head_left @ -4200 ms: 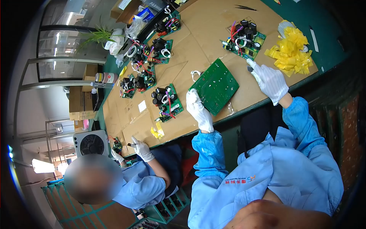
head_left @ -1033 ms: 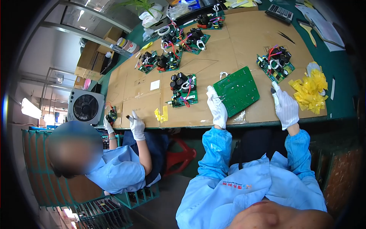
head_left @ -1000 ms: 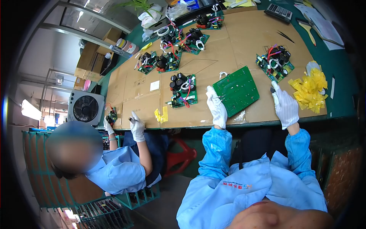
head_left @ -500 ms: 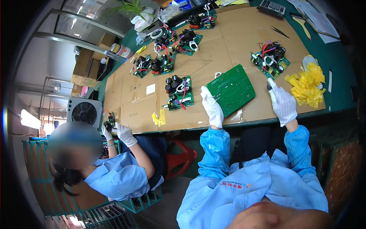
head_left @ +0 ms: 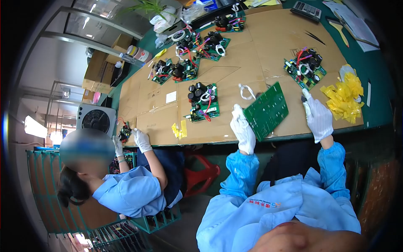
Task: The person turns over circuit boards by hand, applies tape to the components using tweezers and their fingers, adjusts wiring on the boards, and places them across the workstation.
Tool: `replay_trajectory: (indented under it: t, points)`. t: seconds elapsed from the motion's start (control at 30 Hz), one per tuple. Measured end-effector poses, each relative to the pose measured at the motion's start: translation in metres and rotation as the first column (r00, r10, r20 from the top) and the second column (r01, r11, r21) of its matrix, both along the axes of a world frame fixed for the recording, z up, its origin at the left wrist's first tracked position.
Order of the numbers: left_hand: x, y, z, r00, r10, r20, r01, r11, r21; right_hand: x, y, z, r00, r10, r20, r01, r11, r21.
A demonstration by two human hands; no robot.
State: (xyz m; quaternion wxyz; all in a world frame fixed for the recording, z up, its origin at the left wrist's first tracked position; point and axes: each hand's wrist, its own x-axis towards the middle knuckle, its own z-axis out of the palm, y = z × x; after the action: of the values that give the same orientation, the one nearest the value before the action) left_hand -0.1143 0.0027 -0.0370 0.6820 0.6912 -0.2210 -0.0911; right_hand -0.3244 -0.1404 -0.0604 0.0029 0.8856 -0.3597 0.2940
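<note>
1. Nearest my head camera, shiny light-blue sleeve covers [head_left: 240,174] lead to two white-gloved hands at the table's near edge.
2. The left hand [head_left: 243,130] pinches the left edge of a flat green circuit board [head_left: 267,111], thumb and fingers closed on it.
3. I see that board over the near edge of the cardboard, tilted, its solder-dotted face towards me; I cannot tell whether its lower corner touches down. A white looped cable [head_left: 242,89] shows beyond its upper left edge.
4. The right hand [head_left: 319,119] is just right of it, index finger extended, with a small dark piece [head_left: 303,99] at the thumb side; from here I cannot tell whether it is gripped.
5. Just beyond that fingertip lies a component-covered board with red wires [head_left: 305,67]; to its right sits a crumpled yellow tape heap [head_left: 342,97].
6. Left of the tilted board, a board with black cylinders [head_left: 203,101] lies on the brown cardboard sheet [head_left: 264,50].
7. Further left, a co-worker in a light-blue shirt [head_left: 130,191] has gloved hands at a small wired board [head_left: 124,131].
8. Farthest out, I make out clustered boards [head_left: 184,69], dark slim tweezers [head_left: 315,38] and a grey calculator [head_left: 306,11].
</note>
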Motion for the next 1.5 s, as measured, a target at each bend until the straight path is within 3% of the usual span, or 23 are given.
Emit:
replay_trajectory:
  t: [0.1,0.13,0.17,0.2,0.23,0.27,0.3,0.33,0.37,0.4,0.43,0.47,0.5,0.53,0.63,0.77,0.8,0.83,0.9,0.97,1.23,1.33,1.5]
  points:
    - [0.003,0.036,0.027,0.997,-0.011,-0.076,0.022,0.989,0.148,0.0,0.001,0.001,1.0,0.002,-0.02,-0.002,1.0,0.019]
    - [0.005,0.039,0.031,0.992,0.121,-0.027,-0.122,0.992,-0.013,0.0,0.0,0.0,1.0,-0.007,-0.024,0.007,1.0,0.013]
    - [0.014,0.052,0.039,0.956,0.134,-0.261,-0.167,0.98,-0.109,0.0,0.0,0.0,0.999,-0.014,-0.03,0.015,1.0,0.011]
    - [0.022,0.066,0.056,0.958,0.157,-0.241,-0.187,0.977,-0.105,0.0,0.0,0.001,0.999,-0.012,-0.042,0.013,1.0,0.02]
    - [0.033,0.077,0.07,0.918,0.11,-0.38,-0.214,0.946,-0.242,0.0,0.0,0.001,0.999,0.0,-0.039,0.001,1.0,0.022]
    - [0.054,0.087,0.071,0.938,0.126,-0.322,-0.255,0.881,-0.399,0.0,0.0,0.001,0.999,-0.002,-0.032,0.003,1.0,0.023]
    - [0.097,0.111,0.042,0.847,0.43,0.312,-0.405,0.903,-0.146,0.001,0.0,0.0,1.0,-0.004,-0.025,0.005,1.0,0.024]
    - [0.104,0.11,0.072,0.756,0.438,0.487,-0.46,0.884,-0.081,0.0,-0.001,-0.003,1.0,-0.011,-0.022,0.012,1.0,0.02]
    - [0.105,0.106,0.098,0.204,0.317,0.926,-0.762,0.645,-0.052,0.001,0.0,-0.002,1.0,-0.001,-0.017,0.001,1.0,0.018]
    - [0.139,0.113,0.085,0.405,0.524,0.749,-0.712,0.695,-0.1,0.001,0.0,0.0,1.0,-0.002,-0.019,0.003,0.999,0.047]
    - [0.165,0.097,0.094,0.366,0.699,0.615,-0.453,0.711,-0.538,0.001,0.001,0.002,1.0,-0.005,-0.022,0.006,0.997,0.075]
    - [0.201,0.114,0.073,0.485,0.638,0.598,-0.617,0.734,-0.283,0.002,0.001,0.002,1.0,-0.004,-0.022,0.005,0.997,0.074]
    - [0.211,0.1,0.091,0.317,0.468,0.825,-0.303,0.874,-0.38,0.025,0.015,0.059,1.0,0.001,-0.017,0.0,0.998,0.07]
    - [0.238,0.099,0.089,0.272,0.364,0.891,-0.343,0.902,-0.264,0.006,0.002,0.009,1.0,-0.002,-0.027,0.004,0.998,0.063]
    - [0.262,0.09,0.102,0.063,0.124,0.99,-0.633,0.772,-0.056,0.001,-0.001,-0.001,0.999,-0.009,-0.04,0.011,0.999,0.042]
    - [0.322,0.089,0.066,-0.257,-0.198,0.946,-0.712,0.701,-0.047,0.002,0.0,0.001,0.998,-0.006,-0.061,0.01,0.998,0.057]
    - [0.331,0.089,0.05,-0.261,-0.264,0.929,-0.744,0.668,-0.019,0.023,0.012,0.047,0.999,-0.001,-0.051,0.004,0.998,0.064]
    - [0.337,0.09,0.03,-0.258,-0.328,0.909,-0.775,0.632,0.008,0.009,0.003,0.012,0.998,0.015,-0.056,-0.011,0.998,0.06]
    - [0.33,0.091,-0.008,0.306,-0.522,0.796,-0.751,0.382,0.539,0.005,0.0,0.003,0.999,0.011,-0.031,-0.008,0.996,0.087]
    - [0.33,0.091,-0.024,0.007,-0.373,0.928,-0.759,0.602,0.247,0.006,-0.006,-0.003,0.999,0.005,-0.054,-0.001,0.998,0.062]
    - [0.326,0.091,-0.027,0.039,-0.33,0.943,-0.766,0.597,0.241,0.007,-0.002,-0.003,0.995,-0.01,-0.102,0.009,1.0,-0.013]
    - [0.327,0.091,-0.029,0.039,-0.349,0.936,-0.77,0.587,0.251,0.008,-0.001,-0.001,0.996,-0.018,-0.09,0.025,0.997,0.073]
    - [0.329,0.089,-0.031,0.015,-0.349,0.937,-0.795,0.564,0.223,0.009,-0.001,-0.003,0.997,-0.017,-0.075,0.022,0.998,0.066]
